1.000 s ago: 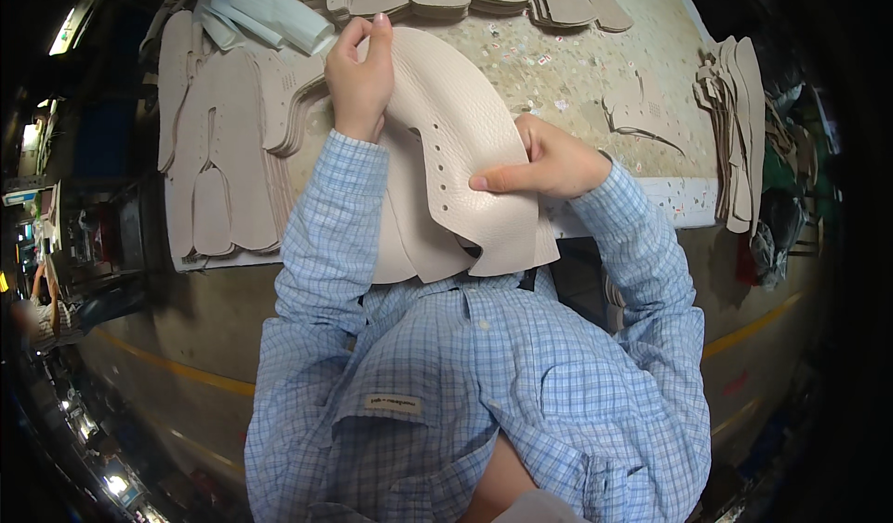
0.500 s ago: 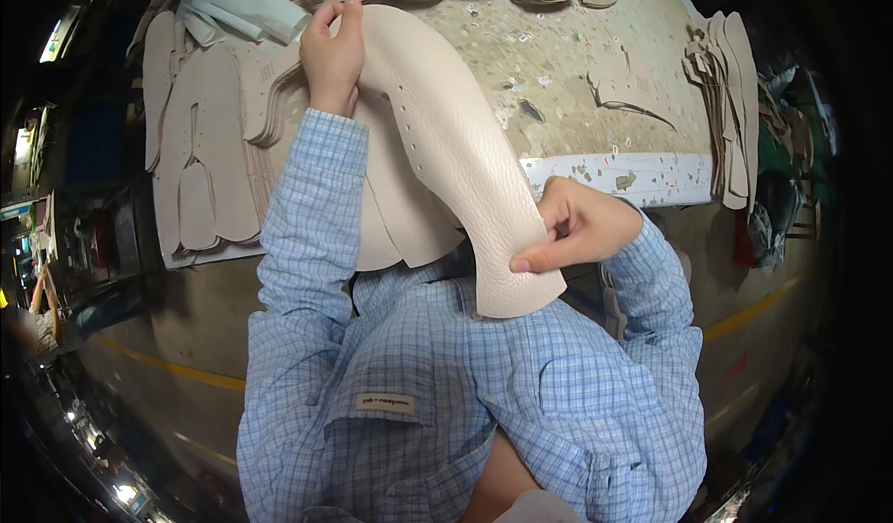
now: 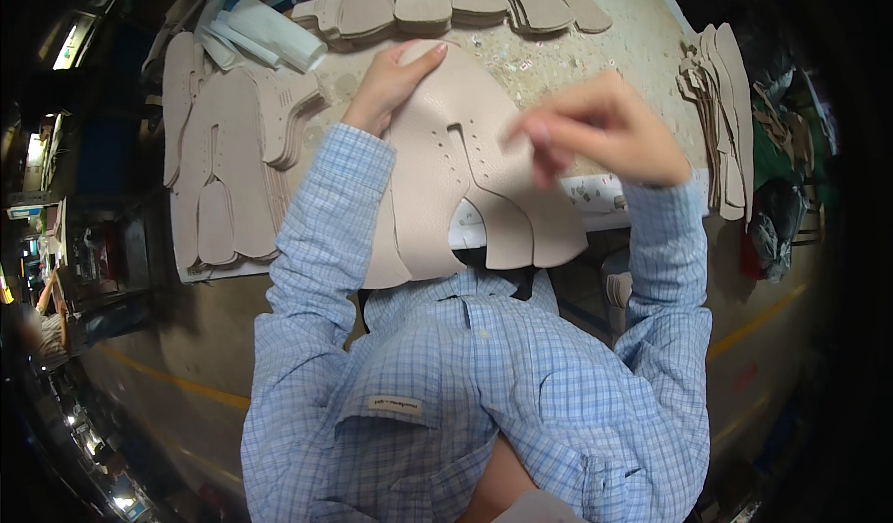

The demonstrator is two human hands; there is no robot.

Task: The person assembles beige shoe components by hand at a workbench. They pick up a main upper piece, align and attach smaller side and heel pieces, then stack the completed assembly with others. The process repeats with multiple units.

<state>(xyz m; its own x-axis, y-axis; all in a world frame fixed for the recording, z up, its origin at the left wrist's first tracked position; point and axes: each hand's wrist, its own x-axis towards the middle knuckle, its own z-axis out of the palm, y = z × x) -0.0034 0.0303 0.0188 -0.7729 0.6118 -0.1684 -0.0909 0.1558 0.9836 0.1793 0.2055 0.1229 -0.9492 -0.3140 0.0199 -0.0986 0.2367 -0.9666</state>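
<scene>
Left hand [image 3: 391, 84] has its grip pinched on the pale leather piece [image 3: 420, 174] at the far end; its length runs nearward over the worktop [image 3: 640, 37] edge. Right hand [image 3: 605, 137], by its right side: grip loosely curled, seemingly empty!

Worn on my head, the left of two side-by-side fisheye cameras looks down over my shirt [image 3: 446, 355], upright and near my left grip [image 3: 398, 84] and right grip [image 3: 605, 132], wide enough to take in the bench [image 3: 642, 16] ahead and the floor [image 3: 209, 314] on either side.
</scene>
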